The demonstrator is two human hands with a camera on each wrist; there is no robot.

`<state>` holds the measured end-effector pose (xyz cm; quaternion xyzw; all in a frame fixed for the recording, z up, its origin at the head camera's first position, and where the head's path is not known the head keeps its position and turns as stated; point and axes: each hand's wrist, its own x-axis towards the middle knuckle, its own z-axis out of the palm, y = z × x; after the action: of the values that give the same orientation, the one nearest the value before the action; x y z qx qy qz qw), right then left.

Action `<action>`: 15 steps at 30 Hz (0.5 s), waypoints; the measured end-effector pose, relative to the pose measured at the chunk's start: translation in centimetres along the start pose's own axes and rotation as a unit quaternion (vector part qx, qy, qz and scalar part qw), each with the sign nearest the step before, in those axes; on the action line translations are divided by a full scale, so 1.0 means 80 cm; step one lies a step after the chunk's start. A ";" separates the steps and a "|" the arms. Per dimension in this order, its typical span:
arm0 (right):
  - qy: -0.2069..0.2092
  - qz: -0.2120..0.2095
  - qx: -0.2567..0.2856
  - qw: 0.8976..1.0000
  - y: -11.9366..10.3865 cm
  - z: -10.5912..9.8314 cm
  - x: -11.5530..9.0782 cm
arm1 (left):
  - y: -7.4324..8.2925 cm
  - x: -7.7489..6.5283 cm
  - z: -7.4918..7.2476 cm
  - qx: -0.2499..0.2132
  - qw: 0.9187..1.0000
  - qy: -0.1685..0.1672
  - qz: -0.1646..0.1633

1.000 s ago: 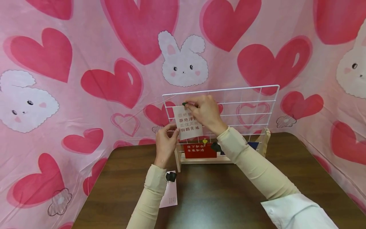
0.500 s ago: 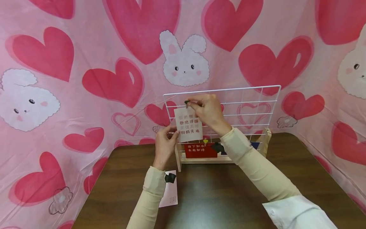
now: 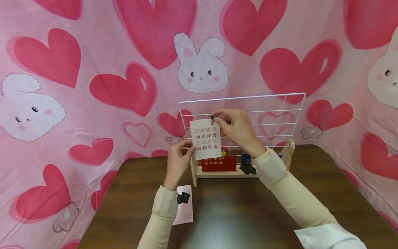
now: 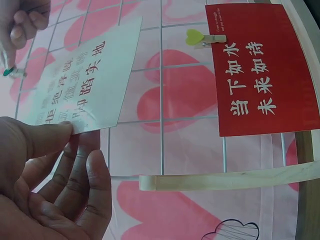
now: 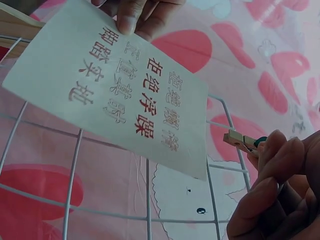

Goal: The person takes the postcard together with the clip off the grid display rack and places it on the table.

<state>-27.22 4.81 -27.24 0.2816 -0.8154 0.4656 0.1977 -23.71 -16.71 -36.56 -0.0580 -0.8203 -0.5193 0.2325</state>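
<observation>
My left hand (image 3: 179, 155) pinches a white card (image 3: 206, 140) with red and grey lettering by its left edge, thumb in front. The card is in front of the left part of a white wire grid (image 3: 258, 98). My right hand (image 3: 238, 128) pinches a small wooden clothespin (image 5: 242, 141) with a green end. The clothespin is by the card's upper right corner, and in the right wrist view a gap shows between them. Below, a red card (image 4: 265, 70) hangs on the grid from a clothespin with a yellow heart (image 4: 195, 37).
A wooden base (image 3: 224, 175) holds the grid upright on the dark wooden table (image 3: 236, 214). A blue card (image 3: 247, 159) is low on the grid, partly hidden by the right wrist's black device. A pale pink card (image 3: 186, 211) lies near the left forearm.
The white card has come down a little and now overlaps the top of the red card. My right hand has shifted right and slightly down with the clothespin, uncovering the card's lettering.
</observation>
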 end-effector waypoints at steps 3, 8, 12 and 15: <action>0.004 0.000 -0.002 1.000 0.005 -0.005 -0.009 | 0.000 -0.003 -0.002 -0.010 1.000 -0.006 -0.005; 0.003 0.007 -0.007 1.000 0.014 -0.012 -0.024 | -0.001 -0.009 -0.006 -0.007 1.000 -0.011 -0.013; 0.002 0.010 -0.018 1.000 0.021 -0.018 -0.034 | -0.004 -0.013 -0.009 -0.004 1.000 -0.013 -0.017; 0.008 0.009 -0.025 1.000 0.027 -0.023 -0.039 | -0.007 -0.016 -0.011 0.002 1.000 -0.012 -0.017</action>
<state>-26.12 8.17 -29.53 0.2652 -0.8278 0.4490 0.2069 -22.46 -17.54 -37.28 -0.0494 -0.8251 -0.5207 0.2135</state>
